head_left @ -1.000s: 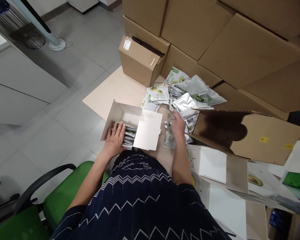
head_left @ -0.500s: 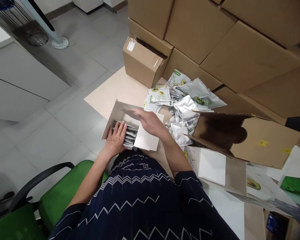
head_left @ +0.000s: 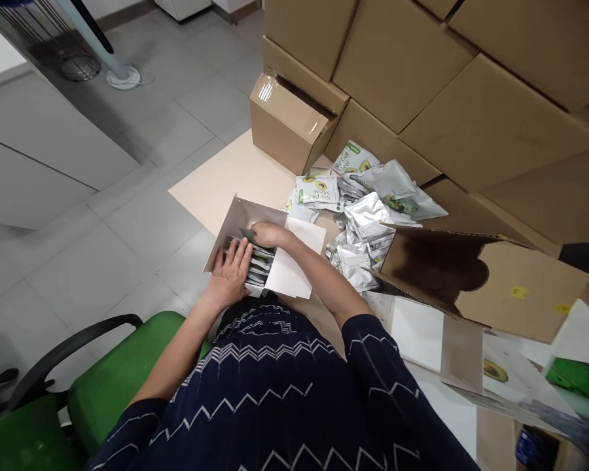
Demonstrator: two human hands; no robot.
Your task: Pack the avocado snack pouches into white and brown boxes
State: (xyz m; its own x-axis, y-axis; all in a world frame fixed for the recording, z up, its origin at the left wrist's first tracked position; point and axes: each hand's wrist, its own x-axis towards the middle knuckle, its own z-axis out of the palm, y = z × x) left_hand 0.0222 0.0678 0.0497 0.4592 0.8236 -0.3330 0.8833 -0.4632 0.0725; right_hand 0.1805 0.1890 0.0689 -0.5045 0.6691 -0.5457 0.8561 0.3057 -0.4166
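A small white carton (head_left: 235, 219) lies open at the table's near left corner, with several silver sachets (head_left: 259, 267) stacked inside. My left hand (head_left: 230, 275) lies flat on that stack, fingers spread. Over the carton's far end, my right hand (head_left: 267, 233) is closed on one silver sachet (head_left: 249, 234) that it holds down into the carton. The carton's white lid flap (head_left: 294, 258) hangs open to the right, under my right forearm.
A heap of avocado-printed sachets (head_left: 368, 196) lies behind the carton. An open brown box (head_left: 476, 275) lies on its side at right, flat white cartons (head_left: 417, 330) before it. Stacked brown boxes (head_left: 422, 78) wall the back. A green chair (head_left: 103, 386) stands at left.
My right hand left the sachet heap, carried one sachet leftward and brought it down into the white carton. My left hand stayed on the stack.
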